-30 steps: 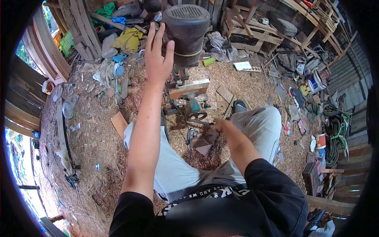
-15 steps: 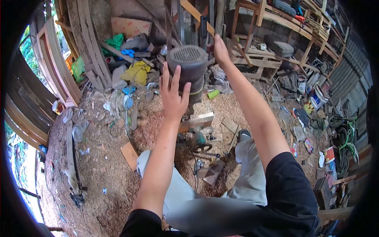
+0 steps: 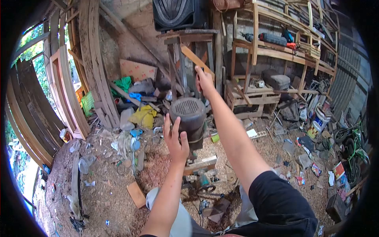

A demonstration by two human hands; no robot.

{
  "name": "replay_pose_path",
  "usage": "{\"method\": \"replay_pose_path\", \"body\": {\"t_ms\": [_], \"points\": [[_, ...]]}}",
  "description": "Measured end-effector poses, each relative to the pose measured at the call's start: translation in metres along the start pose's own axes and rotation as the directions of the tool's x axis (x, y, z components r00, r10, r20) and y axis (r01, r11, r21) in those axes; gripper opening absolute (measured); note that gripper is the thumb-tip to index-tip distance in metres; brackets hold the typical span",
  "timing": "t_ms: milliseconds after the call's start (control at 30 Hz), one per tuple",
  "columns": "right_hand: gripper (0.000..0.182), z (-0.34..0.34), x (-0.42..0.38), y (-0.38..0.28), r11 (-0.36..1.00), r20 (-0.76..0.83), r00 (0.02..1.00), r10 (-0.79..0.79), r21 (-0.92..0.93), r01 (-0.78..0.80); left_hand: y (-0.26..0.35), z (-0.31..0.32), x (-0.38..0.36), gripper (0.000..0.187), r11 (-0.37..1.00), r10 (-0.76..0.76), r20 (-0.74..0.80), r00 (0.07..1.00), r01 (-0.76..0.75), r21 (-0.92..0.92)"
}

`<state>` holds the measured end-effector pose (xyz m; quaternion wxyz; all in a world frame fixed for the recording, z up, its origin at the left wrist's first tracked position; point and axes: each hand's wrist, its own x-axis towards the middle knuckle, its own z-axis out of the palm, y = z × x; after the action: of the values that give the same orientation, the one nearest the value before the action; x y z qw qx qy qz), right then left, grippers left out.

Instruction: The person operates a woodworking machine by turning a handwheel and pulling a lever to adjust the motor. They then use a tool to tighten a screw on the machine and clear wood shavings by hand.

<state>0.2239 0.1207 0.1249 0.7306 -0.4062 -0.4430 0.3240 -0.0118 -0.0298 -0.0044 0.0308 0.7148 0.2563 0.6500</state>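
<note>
A dark cylindrical motor housing (image 3: 188, 118) with a vented round top stands upright in the middle. My left hand (image 3: 176, 139) lies against its left side, fingers spread and pointing up. Above and right of the housing, my right hand (image 3: 205, 81) is closed round a dark upright handle, whose top shows at the thumb. A light wooden strip (image 3: 193, 58) slants behind that hand. Below the housing are a wood block (image 3: 200, 165) and a small black handwheel (image 3: 207, 189).
A black speaker-like box (image 3: 181, 15) rests on a wooden stand (image 3: 189, 36) at the back. Wooden shelving (image 3: 284, 53) holds tools at right. A green small bike (image 3: 353, 152) stands far right. Wood shavings, scraps and a loose board (image 3: 136, 194) lie on the floor.
The view has tilted upward, showing the black box and more shelving. My right hand has moved left with the handle, closer above the housing. My left hand remains against the housing.
</note>
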Motion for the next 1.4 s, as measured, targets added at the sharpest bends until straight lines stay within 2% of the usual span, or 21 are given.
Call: {"method": "replay_pose_path", "body": {"t_ms": [33, 100, 167, 233, 300, 333, 400, 433, 500, 567, 633, 667, 733, 833, 933, 1033, 1167, 1200, 1333, 1400], "points": [[0.058, -0.004, -0.005, -0.002, 0.999, 0.001, 1.0, -0.014, -0.035, 0.014, 0.0, 0.001, 0.001, 0.052, 1.0, -0.003, 0.005, 1.0, 0.003, 0.02], [0.059, -0.002, -0.031, -0.012, 0.999, -0.032, 0.998, -0.05, 0.009, 0.05, 0.001, 0.002, 0.002, 0.048, 1.0, 0.025, -0.021, 0.999, -0.024, 0.017], [0.063, -0.005, -0.049, -0.01, 0.984, -0.042, 0.983, -0.176, 0.008, 0.176, 0.005, 0.006, 0.001, 0.044, 1.0, -0.018, -0.046, 0.999, 0.018, 0.0], [0.079, -0.012, -0.06, -0.016, 0.989, 0.022, 0.995, -0.099, 0.11, 0.096, 0.009, 0.008, 0.0, 0.045, 1.0, -0.03, -0.038, 0.999, 0.03, -0.001], [0.071, -0.016, -0.057, -0.025, 0.999, 0.067, 0.997, 0.041, 0.03, -0.043, 0.012, 0.01, -0.003, 0.047, 0.996, -0.079, -0.035, 0.996, 0.077, -0.048], [0.071, -0.016, -0.051, -0.029, 0.998, 0.063, 0.997, 0.046, 0.036, -0.048, 0.014, 0.01, -0.004, 0.049, 0.994, -0.098, -0.025, 0.995, 0.097, -0.04], [0.054, -0.018, -0.036, -0.038, 0.99, 0.13, 0.984, 0.122, 0.062, -0.131, 0.019, 0.012, -0.004, 0.049, 0.993, -0.109, -0.033, 0.993, 0.108, -0.037], [0.054, -0.016, -0.03, -0.046, 0.988, 0.123, 0.984, 0.131, 0.064, -0.14, 0.022, 0.014, -0.006, 0.05, 0.992, -0.122, -0.049, 0.991, 0.121, -0.038], [0.041, -0.01, -0.031, -0.063, 0.968, 0.097, 0.978, 0.183, 0.156, -0.196, 0.025, 0.015, -0.009, 0.052, 0.988, -0.154, -0.022, 0.988, 0.153, -0.027], [0.038, -0.013, -0.046, -0.061, 0.983, 0.273, 0.959, 0.081, 0.138, -0.122, 0.025, 0.016, -0.009, 0.053, 0.988, -0.156, -0.023, 0.988, 0.155, -0.023], [0.04, -0.024, -0.079, -0.052, 0.985, 0.264, 0.956, -0.126, 0.147, 0.089, 0.022, 0.015, -0.01, 0.052, 0.988, -0.152, -0.023, 0.988, 0.152, -0.016], [0.042, -0.026, -0.098, -0.051, 0.979, 0.241, 0.96, -0.143, 0.178, 0.101, 0.02, 0.015, -0.011, 0.051, 0.99, -0.138, -0.03, 0.99, 0.137, -0.02], [0.039, -0.032, -0.147, -0.055, 0.963, 0.201, 0.946, -0.255, 0.14, 0.23, 0.022, 0.017, -0.012, 0.049, 0.991, -0.133, -0.043, 0.99, 0.132, -0.022], [0.035, -0.043, -0.184, -0.048, 0.957, 0.211, 0.938, -0.274, 0.16, 0.243, 0.022, 0.023, -0.012, 0.051, 0.992, -0.127, -0.06, 0.99, 0.128, 0.015], [0.031, -0.044, -0.19, -0.045, 0.938, 0.202, 0.923, -0.326, 0.192, 0.289, 0.02, 0.031, -0.014, 0.058, 0.993, -0.12, -0.093, 0.988, 0.119, -0.012], [0.03, -0.041, -0.194, -0.043, 0.932, 0.155, 0.929, -0.337, 0.192, 0.306, 0.019, 0.032, -0.014, 0.063, 0.99, -0.127, -0.074, 0.989, 0.131, 0.047], [0.027, -0.044, -0.19, -0.035, 0.907, 0.178, 0.903, -0.392, 0.236, 0.347, 0.011, 0.036, -0.008, 0.076, 0.995, -0.089, -0.075, 0.993, 0.092, 0.042], [0.027, -0.046, -0.189, -0.033, 0.909, 0.193, 0.899, -0.394, 0.228, 0.349, 0.01, 0.036, -0.006, 0.082, 0.991, -0.105, -0.073, 0.992, 0.11, 0.069], [0.03, -0.049, -0.191, -0.028, 0.907, 0.198, 0.899, -0.391, 0.248, 0.34, 0.016, 0.033, 0.001, 0.089, 0.986, -0.122, -0.033, 0.992, 0.125, 0.107], [0.031, -0.048, -0.192, -0.026, 0.902, 0.193, 0.894, -0.404, 0.245, 0.355, 0.022, 0.031, 0.004, 0.096, 0.976, -0.2, -0.004, 0.98, 0.2, 0.082]]}}
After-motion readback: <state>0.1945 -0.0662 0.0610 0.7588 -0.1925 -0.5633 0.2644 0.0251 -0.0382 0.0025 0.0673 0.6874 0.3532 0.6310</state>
